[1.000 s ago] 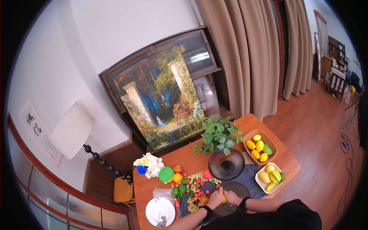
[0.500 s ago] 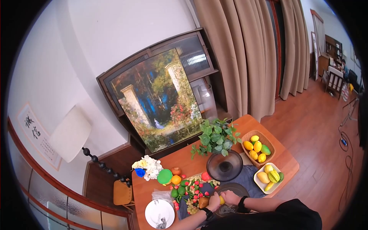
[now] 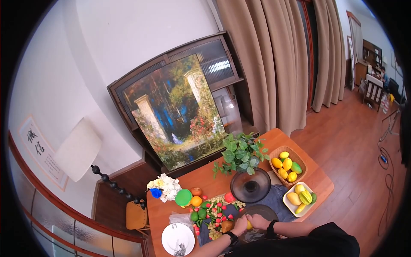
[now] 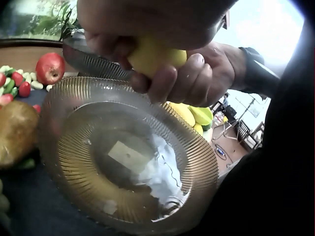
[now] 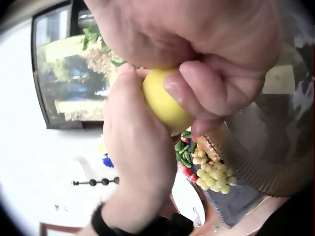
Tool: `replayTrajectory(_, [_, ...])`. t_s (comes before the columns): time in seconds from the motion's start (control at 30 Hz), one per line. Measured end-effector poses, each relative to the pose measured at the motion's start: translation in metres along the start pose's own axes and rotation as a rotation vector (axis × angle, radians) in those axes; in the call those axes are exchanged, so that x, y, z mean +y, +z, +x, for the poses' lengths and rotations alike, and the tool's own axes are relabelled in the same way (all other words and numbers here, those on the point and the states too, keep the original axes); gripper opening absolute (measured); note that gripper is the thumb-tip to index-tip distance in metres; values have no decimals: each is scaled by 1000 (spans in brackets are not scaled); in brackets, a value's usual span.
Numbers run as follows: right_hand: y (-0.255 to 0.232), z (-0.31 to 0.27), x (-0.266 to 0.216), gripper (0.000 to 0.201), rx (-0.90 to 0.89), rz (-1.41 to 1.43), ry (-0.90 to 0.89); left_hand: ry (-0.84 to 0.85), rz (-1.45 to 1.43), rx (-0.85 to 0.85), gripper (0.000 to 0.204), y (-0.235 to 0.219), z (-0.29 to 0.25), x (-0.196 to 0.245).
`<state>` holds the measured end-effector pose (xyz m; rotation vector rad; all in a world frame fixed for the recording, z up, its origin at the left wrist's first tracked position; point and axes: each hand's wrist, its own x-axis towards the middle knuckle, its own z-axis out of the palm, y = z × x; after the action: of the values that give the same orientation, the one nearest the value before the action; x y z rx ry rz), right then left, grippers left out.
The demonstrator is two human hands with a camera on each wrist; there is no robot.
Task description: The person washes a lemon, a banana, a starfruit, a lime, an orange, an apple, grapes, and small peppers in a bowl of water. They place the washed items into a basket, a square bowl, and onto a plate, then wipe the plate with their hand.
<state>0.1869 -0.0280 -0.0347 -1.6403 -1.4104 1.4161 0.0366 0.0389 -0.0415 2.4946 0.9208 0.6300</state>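
Note:
Both hands grip a yellow lemon [image 5: 167, 98] between them, fingers curled round it. In the head view the left hand [image 3: 239, 225] is on one side of it and the right hand [image 3: 259, 221] on the other, close together. Below them is a ribbed smoky glass bowl [image 4: 74, 172] with liquid in it and pale reflections on its surface. The lemon is above the bowl's far rim in the left wrist view. Beside the bowl lies a brown pear-like fruit [image 4: 18, 130], and a red apple-like fruit [image 4: 50, 69] sits past its edge.
A second dark glass bowl [image 3: 250, 185] stands behind, near a leafy plant [image 3: 244, 154]. On the right are a fruit basket [image 3: 304, 174] and a cream tray [image 3: 287, 199] of fruit. Small fruits and green grapes [image 5: 215, 177] spread leftward, with a white plate [image 3: 171, 240] beyond.
The head view has shifted slightly. Both hands keep hold of the lemon over the bowl, with little movement.

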Motion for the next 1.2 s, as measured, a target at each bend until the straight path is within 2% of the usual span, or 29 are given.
replayTrajectory(0.03, [2, -4, 0, 32, 224, -659, -437, -551, -519, -366, 35, -4, 1, -2])
replayTrajectory(0.07, [1, -9, -3, 32, 228, -661, -436, -1100, -1036, -734, 40, -18, 6, 10])
replayTrajectory(0.1, [0, -13, -6, 32, 164, -686, -456, -1107, -983, -747, 51, -29, 7, 24])
replayTrajectory(0.13, [-2, -17, -10, 33, 98, -710, -475, -1105, -983, -750, 51, -26, 7, 25])
replayTrajectory(0.2, [-1, -11, 0, 32, 84, -667, -410, -1270, -1143, -679, 58, -12, -3, 28])
replayTrajectory(0.27, [2, 6, 24, 45, 203, -493, -114, -1215, -1184, -695, 63, 11, -11, 11])
replayTrajectory(0.3, [0, 8, 31, 48, 170, -155, 108, -1047, -1033, -664, 62, 16, -12, 9])
replayTrajectory(0.33, [-3, 10, 38, 48, 168, -155, 109, -880, -883, -628, 61, 21, -13, 7])
replayTrajectory(0.4, [-12, 13, 32, 48, 62, 638, 636, -880, -800, -634, 55, 13, -12, 16])
replayTrajectory(0.47, [-9, 5, 26, 46, 101, 642, 621, -876, -713, -644, 50, -2, -10, 29])
replayTrajectory(0.53, [-4, 1, 27, 51, 121, 447, 541, -837, -1112, -717, 41, -20, -9, 35])
replayTrajectory(0.57, [-5, -2, 22, 51, 122, 447, 541, -835, -1112, -717, 41, -23, -10, 30])
replayTrajectory(0.63, [-5, -9, 10, 51, 128, 89, 391, -789, -1187, -873, 39, -25, -11, 15])
replayTrajectory(0.67, [-8, -8, 11, 51, 129, 88, 390, -788, -1186, -873, 39, -22, -12, 8])
replayTrajectory(0.73, [-13, -7, 20, 44, 128, -156, 143, -836, -1030, -952, 35, -15, -16, -5])
replayTrajectory(0.77, [-15, -9, 17, 44, 126, -156, 142, -837, -1030, -951, 35, -17, -13, -2])
replayTrajectory(0.83, [-22, -12, 12, 36, 376, -584, 65, -1104, -781, -946, 29, -19, -5, 6])
replayTrajectory(0.87, [-22, -11, 16, 36, 376, -586, 65, -1103, -783, -946, 29, -15, -6, 2])
replayTrajectory(0.93, [-21, -2, 41, 34, 422, -603, 109, -1039, -1056, -900, 29, -4, -10, -8])
replayTrajectory(0.97, [-23, 3, 50, 34, 426, -604, 111, -1034, -1056, -903, 29, -1, -12, -5])
replayTrajectory(1.03, [-29, 12, 64, 33, 8, -523, 205, -1160, -1052, -716, 31, 5, -15, 4])
replayTrajectory(1.07, [-28, 13, 61, 33, 11, -524, 206, -1157, -1052, -717, 31, 9, -17, 1])
replayTrajectory(1.13, [-17, 8, 48, 36, 63, 700, 527, -1289, -1170, -775, 32, 25, -24, -13])
replayTrajectory(1.17, [-15, -1, 25, 36, 62, 700, 533, -1293, -1174, -778, 32, 29, -24, -16])
replayTrajectory(1.2, [-20, -13, -10, 35, -86, 770, 438, -1346, -1328, -755, 35, 31, -24, -18])
